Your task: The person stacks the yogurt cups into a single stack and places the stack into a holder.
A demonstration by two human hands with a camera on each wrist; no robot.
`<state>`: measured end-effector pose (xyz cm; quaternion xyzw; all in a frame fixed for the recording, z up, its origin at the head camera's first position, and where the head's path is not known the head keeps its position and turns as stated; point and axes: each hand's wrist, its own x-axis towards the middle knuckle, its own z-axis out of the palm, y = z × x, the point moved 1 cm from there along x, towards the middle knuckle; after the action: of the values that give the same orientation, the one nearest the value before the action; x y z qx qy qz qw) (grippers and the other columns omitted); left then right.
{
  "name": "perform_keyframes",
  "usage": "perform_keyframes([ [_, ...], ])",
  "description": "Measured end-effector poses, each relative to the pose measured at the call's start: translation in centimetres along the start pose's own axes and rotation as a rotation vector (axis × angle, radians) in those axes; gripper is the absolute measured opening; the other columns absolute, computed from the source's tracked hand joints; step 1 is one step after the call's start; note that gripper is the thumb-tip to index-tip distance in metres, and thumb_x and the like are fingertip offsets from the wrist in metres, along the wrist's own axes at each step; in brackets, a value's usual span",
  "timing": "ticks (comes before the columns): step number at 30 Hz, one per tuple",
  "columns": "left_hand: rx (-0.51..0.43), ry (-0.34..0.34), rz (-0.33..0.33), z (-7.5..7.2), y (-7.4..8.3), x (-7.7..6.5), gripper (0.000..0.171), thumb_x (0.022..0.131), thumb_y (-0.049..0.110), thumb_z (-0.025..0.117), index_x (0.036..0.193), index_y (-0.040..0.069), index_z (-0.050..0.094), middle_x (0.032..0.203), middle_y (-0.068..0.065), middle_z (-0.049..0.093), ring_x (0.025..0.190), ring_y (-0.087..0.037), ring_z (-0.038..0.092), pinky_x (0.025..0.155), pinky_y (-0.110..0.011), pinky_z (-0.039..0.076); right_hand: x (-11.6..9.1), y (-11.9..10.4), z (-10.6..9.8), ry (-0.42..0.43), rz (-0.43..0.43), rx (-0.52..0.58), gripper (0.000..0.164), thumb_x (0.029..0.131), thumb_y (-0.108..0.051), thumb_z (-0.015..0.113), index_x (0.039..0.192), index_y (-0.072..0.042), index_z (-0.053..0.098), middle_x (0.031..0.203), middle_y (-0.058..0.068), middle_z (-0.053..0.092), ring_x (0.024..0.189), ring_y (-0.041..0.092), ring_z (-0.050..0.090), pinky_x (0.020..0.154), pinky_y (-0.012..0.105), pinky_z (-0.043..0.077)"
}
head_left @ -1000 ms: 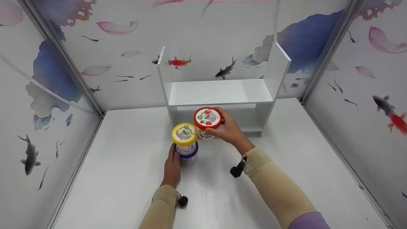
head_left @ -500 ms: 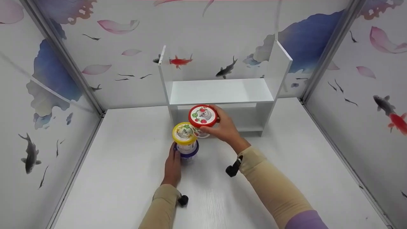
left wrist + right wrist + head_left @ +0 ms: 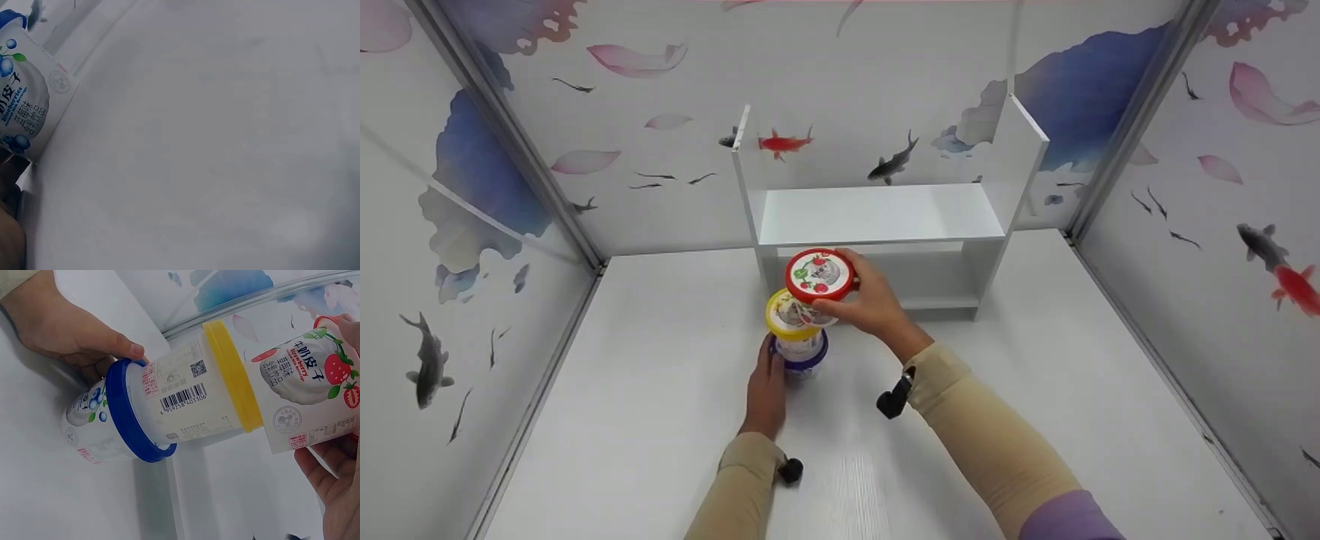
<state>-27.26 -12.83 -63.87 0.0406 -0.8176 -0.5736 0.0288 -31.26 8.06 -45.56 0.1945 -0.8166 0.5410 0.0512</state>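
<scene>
A cup with a blue lid, printed with blueberries, stands at the bottom of a stack on the white table. My left hand grips it from the left, thumb at the blue lid in the right wrist view. On it stands a cup with a yellow lid, barcode showing. A strawberry-printed cup with a red lid is held by my right hand, thumb and fingers on opposite sides. Its base is over the yellow lid, overlapping part of it; whether they touch I cannot tell.
Just behind the cups is a white two-level shelf with upright side panels. White walls painted with fish and petals enclose the white table at the back and both sides.
My right hand has carried the red-lidded cup leftward, from beside the yellow-lidded cup to over its lid. The left hand and the two stacked cups have stayed in place.
</scene>
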Motion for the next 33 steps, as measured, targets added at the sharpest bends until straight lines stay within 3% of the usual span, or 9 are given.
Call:
perform_keyframes([
  [22,-0.026,-0.018,-0.060,0.1,0.1,0.0,0.075,0.090,0.084,0.026,0.157,0.053,0.014,0.163,0.010,0.032,0.152,-0.022,0.026,0.123,-0.053,0.019,0.6,-1.0,2.2,-0.024,0.039,0.016,0.095,0.077,-0.044,0.088,0.153,-0.015,0.038,0.138,0.001,0.056,0.122,0.017,0.057,0.101,0.036,0.053],
  [33,-0.007,-0.014,-0.010,0.1,0.0,-0.3,0.070,0.094,0.080,0.027,0.157,0.053,0.014,0.163,0.011,0.032,0.152,-0.020,0.025,0.123,-0.051,0.019,0.9,-1.1,2.9,-0.031,0.038,0.028,0.093,0.078,-0.044,0.088,0.153,-0.018,0.039,0.138,-0.001,0.056,0.123,0.016,0.057,0.101,0.038,0.053],
])
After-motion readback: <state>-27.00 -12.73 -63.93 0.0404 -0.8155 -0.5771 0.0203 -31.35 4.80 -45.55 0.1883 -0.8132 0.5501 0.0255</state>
